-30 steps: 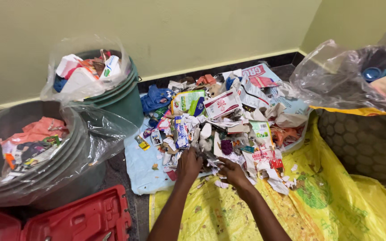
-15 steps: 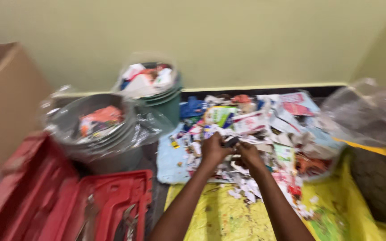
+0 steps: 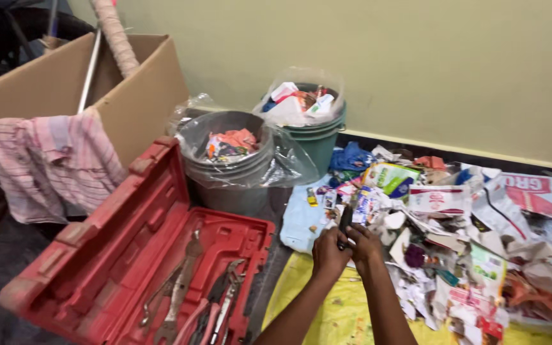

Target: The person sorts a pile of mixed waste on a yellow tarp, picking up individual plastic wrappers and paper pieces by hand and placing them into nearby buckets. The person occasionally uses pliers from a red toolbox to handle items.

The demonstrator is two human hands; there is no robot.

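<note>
Gripping a small dark object [image 3: 345, 223] between them, the left hand [image 3: 328, 250] and the right hand [image 3: 364, 244] meet just at the near edge of a heap of torn paper and wrappers [image 3: 455, 243]. Both hands are curled shut around the lower end of the object, fingers pressed together, while its upper end sticks up and away from the person; what kind of thing it is cannot be told. The object sits above the spot where a pale blue cloth [image 3: 298, 220] meets a yellow sheet [image 3: 340, 306], both spread on the floor under the heap.

Left of the hands lies an open red toolbox [image 3: 129, 255], its lid tilted back, with a wrench [image 3: 183, 281] and pliers [image 3: 225, 306] resting in the tray. Behind the toolbox stand two buckets lined with clear plastic bags: a grey bucket [image 3: 225, 160] holding orange and mixed scraps, and just beside it, closer to the wall, a green bucket [image 3: 317, 137] filled with white and red packaging. Further left a large cardboard box [image 3: 129, 96] stands open, with a pink striped cloth [image 3: 52, 160] draped over its front edge and a pole [image 3: 116, 38] wrapped in pinkish tape leaning out of it. A pale green wall [image 3: 384, 57] runs behind everything.
</note>
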